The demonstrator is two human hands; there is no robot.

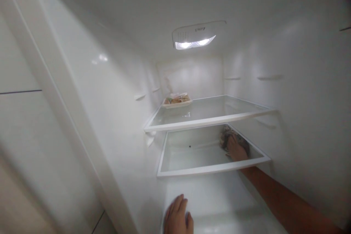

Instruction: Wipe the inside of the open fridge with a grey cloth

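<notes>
Because the right arm (287, 197) passes beneath the front edge of the lower shelf (214, 168), the right hand (238, 150) shows only through the glass, below the shelf's right edge and towards its back right corner. It lies over a bunched, dark patterned cloth (225, 137), the fingers partly lost in its folds, so I cannot tell how tightly they close. Being bunched under the fingers probably lets the cloth fit that tight place. Below the same shelf's front left corner, the left hand (178, 217) has its fingers nearly straight and close together, the thumb apart, with nothing visible in hold; it may be bracing the reach, though contact is unclear. Up on the upper shelf (208, 120), a wrapped food tray (177, 101) sits at the back left corner, where the glass carries it flat, well apart from both hands.
</notes>
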